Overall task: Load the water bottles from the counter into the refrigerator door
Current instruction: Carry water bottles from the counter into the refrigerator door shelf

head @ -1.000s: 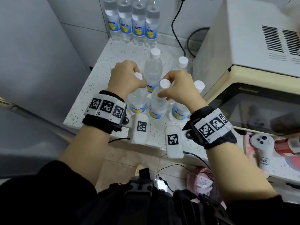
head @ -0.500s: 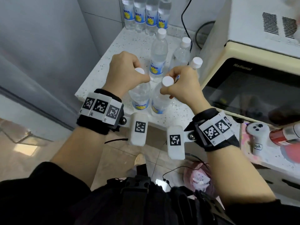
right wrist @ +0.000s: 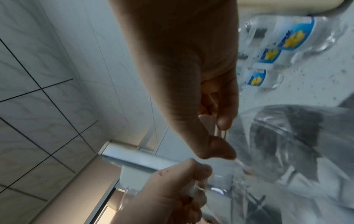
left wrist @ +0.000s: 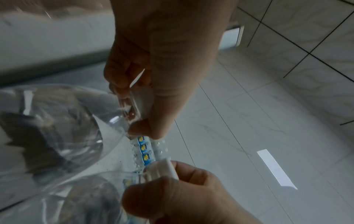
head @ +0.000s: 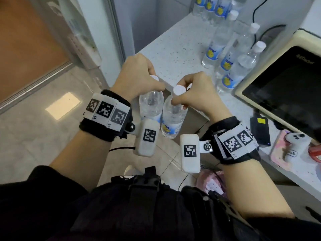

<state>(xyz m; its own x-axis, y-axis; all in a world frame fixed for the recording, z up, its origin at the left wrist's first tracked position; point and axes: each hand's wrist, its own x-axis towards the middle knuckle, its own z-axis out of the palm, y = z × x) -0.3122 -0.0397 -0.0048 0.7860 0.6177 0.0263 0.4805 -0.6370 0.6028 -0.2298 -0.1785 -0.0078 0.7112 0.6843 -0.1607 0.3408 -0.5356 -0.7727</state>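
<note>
White speckled stone counter now lies off to the right, three clear plastic water bottles left standing on it. Since a second ago, left hand and right hand have each lifted one bottle clear, grip pinched around its neck, ready for carrying to the refrigerator.

Clear bottles wear blue labels with a yellow motif and white caps. The surface is white, finely speckled. Wristbands are black with black-and-white square codes.
</note>
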